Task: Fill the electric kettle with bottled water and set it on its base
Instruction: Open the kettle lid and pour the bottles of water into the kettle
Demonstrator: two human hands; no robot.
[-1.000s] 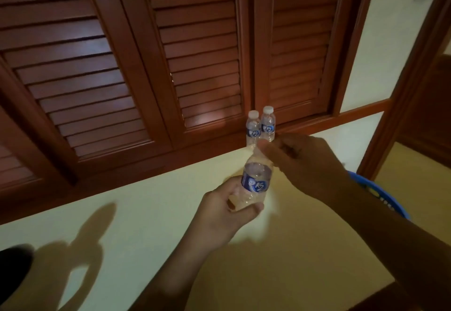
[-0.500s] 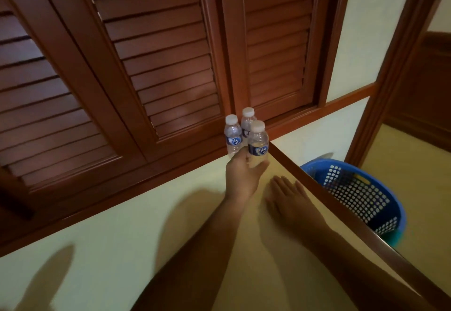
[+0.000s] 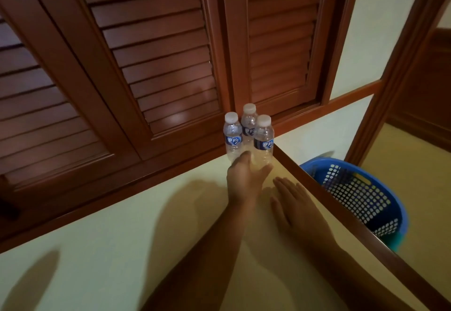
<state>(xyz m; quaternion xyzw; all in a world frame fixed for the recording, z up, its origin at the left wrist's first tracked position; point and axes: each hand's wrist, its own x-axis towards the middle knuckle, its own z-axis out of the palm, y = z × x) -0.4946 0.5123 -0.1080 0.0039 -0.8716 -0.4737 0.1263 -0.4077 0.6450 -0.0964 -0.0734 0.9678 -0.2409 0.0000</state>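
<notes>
Scene: dim room seen from the head camera, looking down along two bare forearms that rise from the bottom of the frame toward its centre.
Tabletop (image 3: 127,242): pale yellow-green surface filling the lower half, edged with a dark wooden rim that runs diagonally from centre to lower right.
Bottles: three small clear water bottles with white caps and blue labels stand upright in a tight cluster at the far corner of the tabletop, just above frame centre.
Near bottle (image 3: 263,139): right-front of the cluster, closest to the corner, cap on.
Left bottle (image 3: 233,137): beside it on the left, cap on.
Rear bottle (image 3: 249,125): behind and between the other two, against the wood.
Left hand (image 3: 244,179): at frame centre, fingers loosely spread around the base of the near bottle and touching it; thumb side reaches toward the left bottle. Whether it truly grips or merely rests there I cannot tell; slight blur.
Right hand (image 3: 291,201): just right of the left hand, open and flat, palm down on the tabletop, fingers together, holding nothing.
Shutters (image 3: 156,49): reddish-brown louvred wooden panels across the upper frame, directly behind the bottles.
Basket (image 3: 361,193): blue perforated plastic, at centre right, below the tabletop edge on the floor.
Shadows: arm shadows on the tabletop at left.
</notes>
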